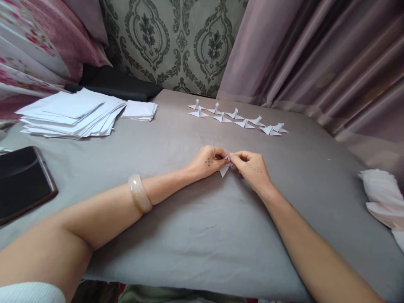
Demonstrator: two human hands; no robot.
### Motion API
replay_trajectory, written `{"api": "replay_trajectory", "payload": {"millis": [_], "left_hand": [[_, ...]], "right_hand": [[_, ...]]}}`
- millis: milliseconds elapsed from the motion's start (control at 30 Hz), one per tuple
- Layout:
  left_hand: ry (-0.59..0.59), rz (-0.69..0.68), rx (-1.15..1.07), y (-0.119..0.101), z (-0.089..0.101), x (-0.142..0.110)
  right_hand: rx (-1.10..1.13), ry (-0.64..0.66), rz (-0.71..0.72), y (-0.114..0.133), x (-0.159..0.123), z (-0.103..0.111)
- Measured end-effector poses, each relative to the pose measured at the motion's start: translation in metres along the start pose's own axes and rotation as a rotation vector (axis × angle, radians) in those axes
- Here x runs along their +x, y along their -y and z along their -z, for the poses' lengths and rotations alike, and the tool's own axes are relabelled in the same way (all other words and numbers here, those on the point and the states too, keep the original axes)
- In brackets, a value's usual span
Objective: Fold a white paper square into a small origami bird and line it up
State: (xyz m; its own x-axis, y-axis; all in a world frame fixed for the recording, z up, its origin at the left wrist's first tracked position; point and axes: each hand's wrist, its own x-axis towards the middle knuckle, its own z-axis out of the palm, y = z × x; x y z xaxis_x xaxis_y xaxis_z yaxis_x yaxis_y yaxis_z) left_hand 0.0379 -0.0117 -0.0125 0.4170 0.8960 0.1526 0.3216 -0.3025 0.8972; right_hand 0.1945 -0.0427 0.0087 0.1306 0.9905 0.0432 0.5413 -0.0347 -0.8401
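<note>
A small folded white paper piece (pixel 224 170) is held between both hands above the middle of the grey-covered table. My left hand (pixel 208 161), with a pale bangle (pixel 139 193) further up its arm, pinches the paper's left side. Fingers of my right hand (pixel 252 166) close on its upper right part. The fingertips hide much of the piece; a pointed corner sticks out below them. Beyond the hands, several folded paper cranes (pixel 244 123) stand in two rows.
A large pile of white paper sheets (pixel 72 115) lies at the back left, beside a smaller stack of paper (pixel 139 110). A dark phone (pixel 25 183) rests at the left edge. Crumpled pale cloth (pixel 383 193) is at the right. Curtains (pixel 284 50) hang behind.
</note>
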Motion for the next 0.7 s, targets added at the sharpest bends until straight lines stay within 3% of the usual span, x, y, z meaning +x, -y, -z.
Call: {"api": "replay_trajectory", "payload": {"millis": [700], "left_hand": [[0.05, -0.026, -0.029, 0.003, 0.0022, 0.0002]], "right_hand": [[0.216, 0.127, -0.287, 0.0062, 0.0031, 0.0055]]}}
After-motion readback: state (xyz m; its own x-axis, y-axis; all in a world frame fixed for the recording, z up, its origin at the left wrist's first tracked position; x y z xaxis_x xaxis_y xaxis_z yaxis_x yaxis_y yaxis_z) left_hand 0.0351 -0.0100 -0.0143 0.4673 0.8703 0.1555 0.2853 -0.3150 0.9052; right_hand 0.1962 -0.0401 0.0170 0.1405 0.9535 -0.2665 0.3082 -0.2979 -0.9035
